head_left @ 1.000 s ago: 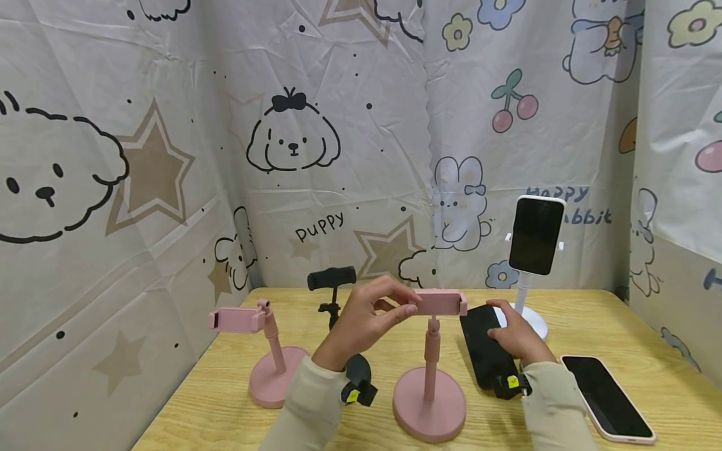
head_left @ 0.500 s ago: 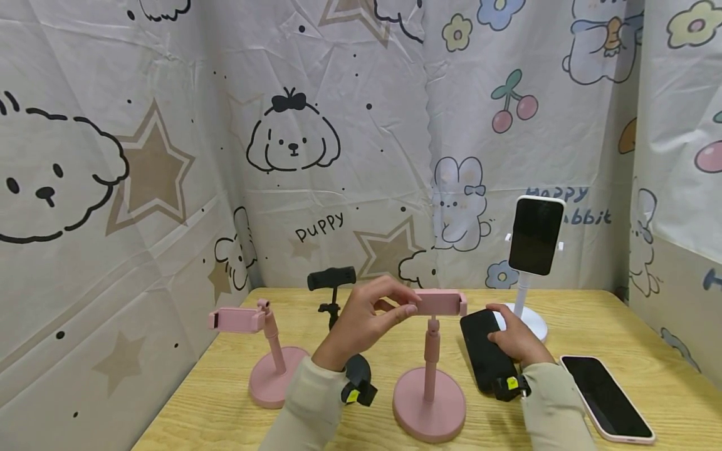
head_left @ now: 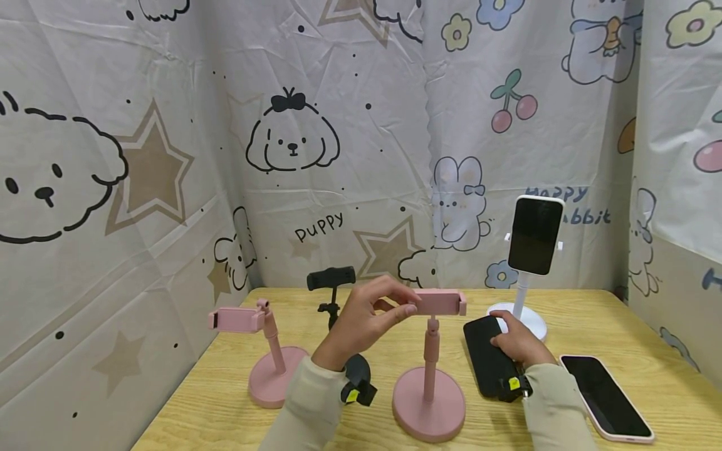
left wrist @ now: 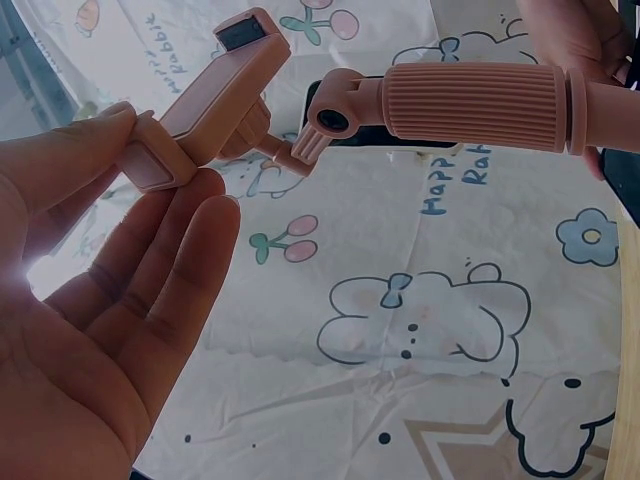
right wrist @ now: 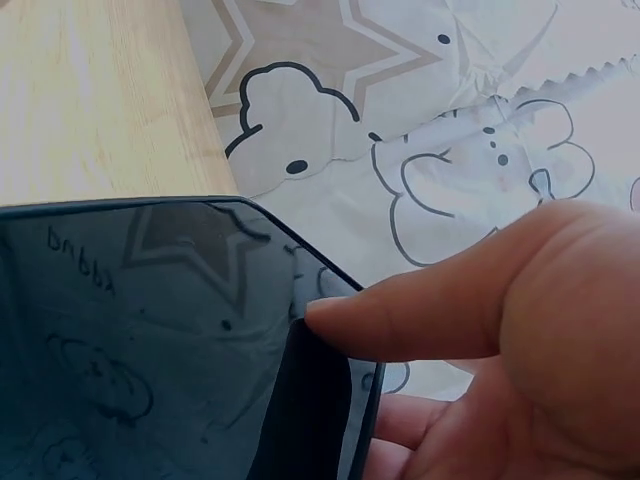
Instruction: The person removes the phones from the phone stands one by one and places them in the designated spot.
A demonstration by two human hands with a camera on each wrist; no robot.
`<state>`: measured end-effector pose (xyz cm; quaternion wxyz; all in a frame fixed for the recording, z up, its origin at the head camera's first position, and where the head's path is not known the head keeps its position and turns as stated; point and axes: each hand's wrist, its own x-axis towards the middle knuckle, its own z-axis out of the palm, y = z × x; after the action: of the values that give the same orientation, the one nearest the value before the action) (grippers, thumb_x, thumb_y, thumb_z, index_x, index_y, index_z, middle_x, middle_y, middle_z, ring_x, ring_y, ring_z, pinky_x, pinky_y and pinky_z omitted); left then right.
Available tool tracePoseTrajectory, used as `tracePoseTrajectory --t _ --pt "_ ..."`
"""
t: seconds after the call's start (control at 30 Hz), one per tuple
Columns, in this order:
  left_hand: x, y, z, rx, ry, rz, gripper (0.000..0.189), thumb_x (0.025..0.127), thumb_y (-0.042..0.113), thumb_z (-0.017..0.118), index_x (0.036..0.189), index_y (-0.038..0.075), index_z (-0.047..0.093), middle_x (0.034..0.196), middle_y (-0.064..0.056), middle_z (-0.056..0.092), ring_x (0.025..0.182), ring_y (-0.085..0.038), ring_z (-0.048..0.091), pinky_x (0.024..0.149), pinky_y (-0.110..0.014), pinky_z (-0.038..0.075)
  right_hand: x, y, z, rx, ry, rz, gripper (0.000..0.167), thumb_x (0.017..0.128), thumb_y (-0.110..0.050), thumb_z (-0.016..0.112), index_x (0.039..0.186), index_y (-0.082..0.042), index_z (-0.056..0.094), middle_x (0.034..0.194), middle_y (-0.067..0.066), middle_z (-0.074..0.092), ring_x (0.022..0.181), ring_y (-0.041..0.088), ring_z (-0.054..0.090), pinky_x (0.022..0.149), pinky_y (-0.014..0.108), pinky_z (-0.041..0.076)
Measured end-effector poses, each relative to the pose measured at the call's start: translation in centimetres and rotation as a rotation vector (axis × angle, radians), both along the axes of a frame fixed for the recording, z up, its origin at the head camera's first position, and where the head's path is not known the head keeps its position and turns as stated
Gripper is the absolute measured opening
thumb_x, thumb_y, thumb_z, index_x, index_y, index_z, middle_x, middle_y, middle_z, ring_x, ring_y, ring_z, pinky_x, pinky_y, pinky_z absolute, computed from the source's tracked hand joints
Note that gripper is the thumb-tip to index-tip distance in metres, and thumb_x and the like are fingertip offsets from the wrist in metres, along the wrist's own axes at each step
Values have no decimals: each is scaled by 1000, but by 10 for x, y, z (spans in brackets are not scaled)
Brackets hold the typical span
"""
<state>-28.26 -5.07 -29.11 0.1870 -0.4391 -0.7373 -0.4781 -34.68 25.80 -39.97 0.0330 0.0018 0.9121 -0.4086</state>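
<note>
My left hand [head_left: 366,319] pinches the left end of the clamp [head_left: 440,303] on a pink phone stand [head_left: 431,376]. In the left wrist view, thumb and fingertips meet at the clamp's end [left wrist: 158,158], below its ribbed pole [left wrist: 475,105]. My right hand [head_left: 521,340] grips a black phone [head_left: 486,357] by its right edge, just right of that stand. Seen from the right wrist, the thumb [right wrist: 420,315] lies on the glossy screen [right wrist: 120,340], with fingers behind the edge. Part of the phone's lower end is hidden by the wrist camera.
A second pink stand [head_left: 271,379] and a black stand [head_left: 331,277] are at the left. Behind the right hand, a white stand [head_left: 521,300] bears an upright phone [head_left: 536,235]. Another phone [head_left: 609,398] lies at the right on the wooden table [head_left: 209,401]. Printed curtains surround the table.
The phone in my right hand has lowered slightly and shifted a little to the right, and its tilt has changed. My left hand stays on the clamp, with no visible movement.
</note>
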Motion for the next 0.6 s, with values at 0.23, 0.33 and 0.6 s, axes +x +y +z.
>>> tracePoseTrajectory --t 0.23,0.33,0.6 --pt "-22 -2 -19 1 -11 -10 14 89 13 70 103 13 70 97 1 65 89 -11 61 69 -29 57 0 3 -4 -28 6 -16 58 88 -3 53 141 8 30 136 41 32 107 45 47 90 54 45" --pt "-24 -3 -20 2 -4 -22 13 90 17 69 103 15 70 97 4 64 89 -11 61 69 -30 57 0 5 -6 -51 12 -28 56 90 -7 52 137 14 30 130 41 38 103 43 51 84 50 48" --pt "-18 -1 -16 0 -19 0 14 88 8 70 102 9 70 97 -4 65 88 -14 62 69 -32 57 6 8 -2 -90 -84 -59 56 96 -19 48 133 18 28 108 33 45 75 31 53 60 40 50"
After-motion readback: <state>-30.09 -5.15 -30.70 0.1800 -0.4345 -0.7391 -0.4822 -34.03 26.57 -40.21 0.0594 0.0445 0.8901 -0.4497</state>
